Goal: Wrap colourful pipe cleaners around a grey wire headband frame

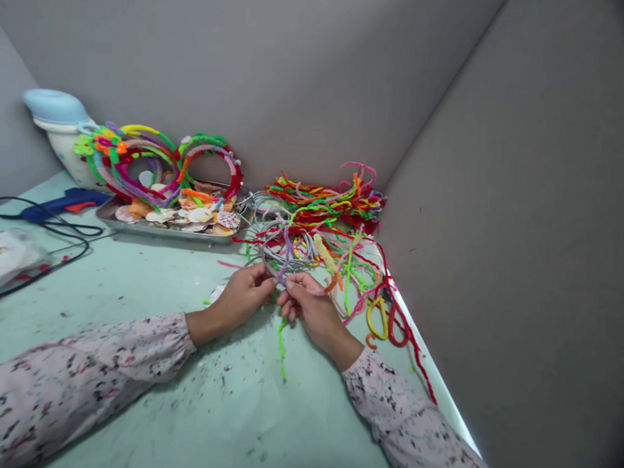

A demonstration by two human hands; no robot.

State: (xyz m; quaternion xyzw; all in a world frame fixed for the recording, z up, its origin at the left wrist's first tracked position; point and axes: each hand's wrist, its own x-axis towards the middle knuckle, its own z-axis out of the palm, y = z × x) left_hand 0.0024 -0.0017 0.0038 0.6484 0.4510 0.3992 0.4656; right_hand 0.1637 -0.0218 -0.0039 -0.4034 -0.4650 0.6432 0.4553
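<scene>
both hands meet at the middle of the frame. the left hand (246,293) has thumb and forefinger pinched together on a purple fuzzy wire (288,250), which rises from between the two hands. the right hand (312,309) grips it too, thumb against forefinger, with its other fingers curled; no gap shows at either pinch. a bright green strand (282,349) hangs just below the fingers; whether it is held i cannot tell. beyond the hands, right of center, lies a tangled pile of colored fuzzy wires (319,209), with a yellow loop (377,318) and a red loop (397,327) near the right edge of the table (186,418). left of center, a metal tray (167,234) holds seashells (198,215), with colorful hoops (211,143) standing above them. at far left are a blue glue gun (52,206) and a plastic bag (11,259).
</scene>
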